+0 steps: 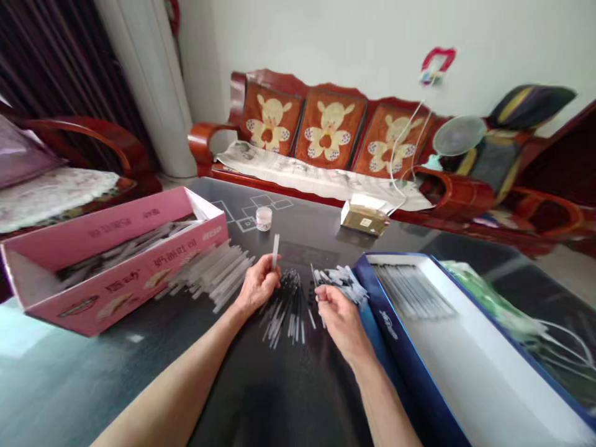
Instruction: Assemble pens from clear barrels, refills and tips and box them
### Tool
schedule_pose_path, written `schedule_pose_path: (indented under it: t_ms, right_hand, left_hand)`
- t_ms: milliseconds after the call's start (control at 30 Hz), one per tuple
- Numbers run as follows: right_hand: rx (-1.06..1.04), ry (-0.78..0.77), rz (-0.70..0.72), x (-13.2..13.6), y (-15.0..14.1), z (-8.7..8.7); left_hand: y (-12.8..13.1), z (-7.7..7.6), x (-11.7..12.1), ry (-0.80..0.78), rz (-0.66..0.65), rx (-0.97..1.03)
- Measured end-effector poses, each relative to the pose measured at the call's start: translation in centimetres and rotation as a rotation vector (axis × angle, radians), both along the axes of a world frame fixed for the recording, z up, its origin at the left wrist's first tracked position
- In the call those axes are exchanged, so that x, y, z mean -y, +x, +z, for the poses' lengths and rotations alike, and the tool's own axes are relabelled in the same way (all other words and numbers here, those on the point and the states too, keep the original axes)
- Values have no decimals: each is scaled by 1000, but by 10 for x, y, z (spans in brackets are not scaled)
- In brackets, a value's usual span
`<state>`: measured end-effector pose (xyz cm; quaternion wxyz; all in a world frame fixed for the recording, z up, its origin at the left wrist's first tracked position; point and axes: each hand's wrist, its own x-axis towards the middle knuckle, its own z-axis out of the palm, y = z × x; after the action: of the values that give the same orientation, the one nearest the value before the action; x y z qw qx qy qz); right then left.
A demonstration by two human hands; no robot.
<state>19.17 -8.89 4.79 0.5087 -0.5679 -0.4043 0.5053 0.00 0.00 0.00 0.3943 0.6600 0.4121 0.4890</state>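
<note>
My left hand [259, 284] is closed around a clear thin tube [275, 247] that stands upright above the dark table [261, 397]. My right hand [339, 315] is pinched on a thin stick-like piece [312, 277] next to a heap of small grey caps [342, 280]. Between the hands lies a pile of thin dark refills [286, 305]. A heap of clear tubes [212, 273] lies left of my left hand.
A pink cardboard box [116, 261] with more tubes stands at the left. A blue-rimmed white box lid [465, 347] holding several finished pieces [412, 290] sits at the right. A small jar [264, 218] and a tan packet [365, 217] lie further back, before a wooden sofa [326, 130].
</note>
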Motion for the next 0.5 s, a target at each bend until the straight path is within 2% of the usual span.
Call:
schedule_pose_path:
  t_ms: [133,233,367,500]
  right_hand:
    - [-334,-45,39,-1,0,1]
    - [-575,-111,11,-3,2,3]
    - [-772,-181,4,-4,5,3]
    - [-819,-224,18,-1,3,-1]
  left_hand:
    - [-2,16,9,73,20,-290]
    - [1,24,14,138,6,-439]
    - [2,20,14,235,-58,-433]
    - [1,10,9,309,-85,-360]
